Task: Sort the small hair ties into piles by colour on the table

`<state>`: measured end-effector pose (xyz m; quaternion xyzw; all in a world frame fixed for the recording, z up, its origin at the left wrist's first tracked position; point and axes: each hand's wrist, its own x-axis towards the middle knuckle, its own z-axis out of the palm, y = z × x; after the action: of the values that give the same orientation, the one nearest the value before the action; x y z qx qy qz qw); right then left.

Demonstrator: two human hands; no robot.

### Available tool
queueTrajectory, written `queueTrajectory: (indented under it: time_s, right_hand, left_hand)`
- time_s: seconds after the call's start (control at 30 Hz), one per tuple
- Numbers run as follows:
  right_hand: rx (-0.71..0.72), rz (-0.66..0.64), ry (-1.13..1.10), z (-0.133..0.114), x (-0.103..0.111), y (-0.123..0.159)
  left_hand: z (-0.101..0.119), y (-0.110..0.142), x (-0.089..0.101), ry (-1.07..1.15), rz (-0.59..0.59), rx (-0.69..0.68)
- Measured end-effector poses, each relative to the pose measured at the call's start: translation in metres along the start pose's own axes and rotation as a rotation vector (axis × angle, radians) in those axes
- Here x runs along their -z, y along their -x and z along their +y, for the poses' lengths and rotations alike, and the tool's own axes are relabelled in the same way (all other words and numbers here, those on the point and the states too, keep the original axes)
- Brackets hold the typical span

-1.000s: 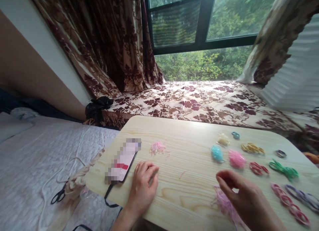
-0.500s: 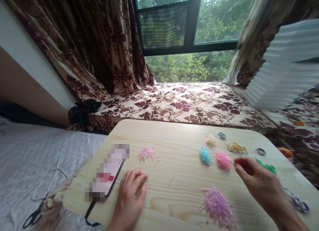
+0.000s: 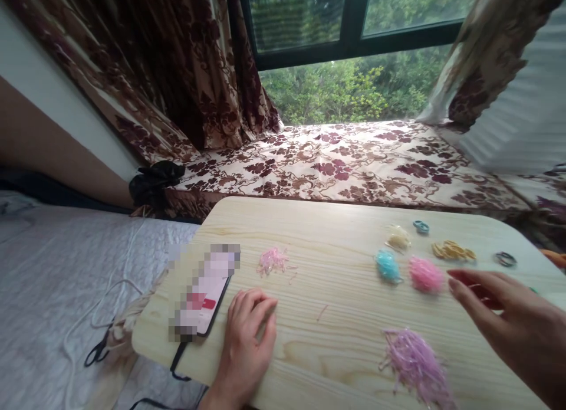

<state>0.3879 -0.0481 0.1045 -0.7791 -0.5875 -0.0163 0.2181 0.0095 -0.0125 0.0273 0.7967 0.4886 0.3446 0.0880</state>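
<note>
My left hand (image 3: 250,333) rests on the table (image 3: 318,351), fingers loosely bent, thumb apart, with nothing visible in it. It lies beside a phone (image 3: 207,304) whose screen is partly blurred out. My right hand (image 3: 513,318) hovers over the right side, thumb and forefinger tips slightly apart, holding nothing I can see. Just left of those fingertips lies a bright pink bundle of small elastic bands (image 3: 425,274). Next to it are a turquoise bundle (image 3: 388,266) and a cream bundle (image 3: 398,238). A loose purple pile of bands (image 3: 415,363) lies nearer me.
A light pink pile (image 3: 273,261) and one stray pink strand (image 3: 322,312) lie on the left half. Tan hair ties (image 3: 453,251), blue ties (image 3: 421,226) and dark ties (image 3: 505,258) lie at the far right. Beyond the table is a patterned window seat (image 3: 336,168).
The view has shifted, so the table sits higher and further right. My right hand's fingers have spread slightly beside the pink bundle. My left hand stays resting near the phone.
</note>
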Motion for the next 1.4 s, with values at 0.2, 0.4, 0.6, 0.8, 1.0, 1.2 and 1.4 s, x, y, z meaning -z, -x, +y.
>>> queueTrajectory:
  time_s: [0.2, 0.4, 0.6, 0.8, 1.0, 1.2, 1.4]
  right_hand:
    - [0.401, -0.196, -0.271, -0.081, -0.046, 0.027]
    - [0.443, -0.516, -0.045, -0.133, -0.066, 0.018]
    - [0.462, -0.49, 0.007, -0.133, -0.071, 0.015]
    - [0.435, -0.409, -0.194, -0.1, -0.061, 0.034]
    - [0.262, -0.376, -0.314, -0.065, -0.05, 0.05]
    - [0.094, -0.294, -0.339, -0.034, -0.018, 0.059]
    - [-0.03, -0.268, -0.355, 0.0, 0.0, 0.08]
  left_hand:
    - [0.007, -0.005, 0.006, 0.021, -0.006, 0.026]
    - [0.008, -0.004, 0.007, 0.057, -0.013, 0.055]
    - [0.006, -0.002, 0.004, 0.064, -0.007, 0.053]
    - [-0.001, 0.001, -0.003, 0.034, 0.013, 0.005]
    - [-0.004, 0.0, -0.008, -0.015, 0.041, -0.01]
    - [-0.029, 0.002, -0.016, -0.097, 0.103, -0.167]
    - [-0.035, 0.002, -0.018, -0.096, 0.13, -0.198]
